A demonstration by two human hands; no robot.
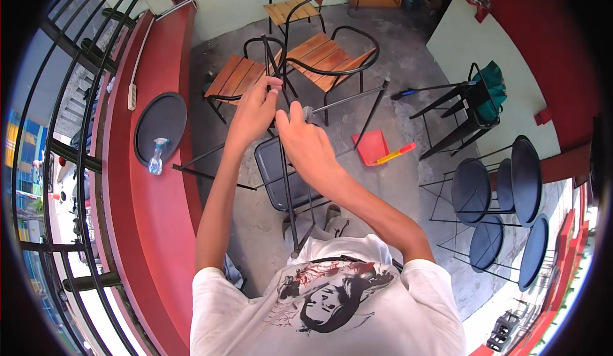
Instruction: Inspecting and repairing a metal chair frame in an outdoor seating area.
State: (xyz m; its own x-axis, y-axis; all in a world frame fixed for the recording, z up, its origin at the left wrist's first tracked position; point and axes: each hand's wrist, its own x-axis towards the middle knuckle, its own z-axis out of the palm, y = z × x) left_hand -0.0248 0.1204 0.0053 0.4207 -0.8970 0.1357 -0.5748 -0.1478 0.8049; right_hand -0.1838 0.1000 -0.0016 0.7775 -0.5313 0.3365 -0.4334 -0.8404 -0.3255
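Observation:
A black metal stool frame [288,196] is tipped in front of me, its dark square seat [271,164] low near the floor and its thin legs pointing up and out. My left hand [254,110] pinches one upright leg near its top. Just to the right, my right hand [305,140] closes around the same frame where another leg [351,97] branches off to the right. A small grey piece [309,111] shows at my right fingertips; what it is cannot be told.
Three wooden-slat chairs [325,56] stand behind the frame. A red dustpan [371,146] with a yellow-red brush lies on the concrete floor. Black round stools [504,190] cluster at the right. At the left, a red counter [156,215] carries a round black tray [163,123] and a spray bottle [156,155].

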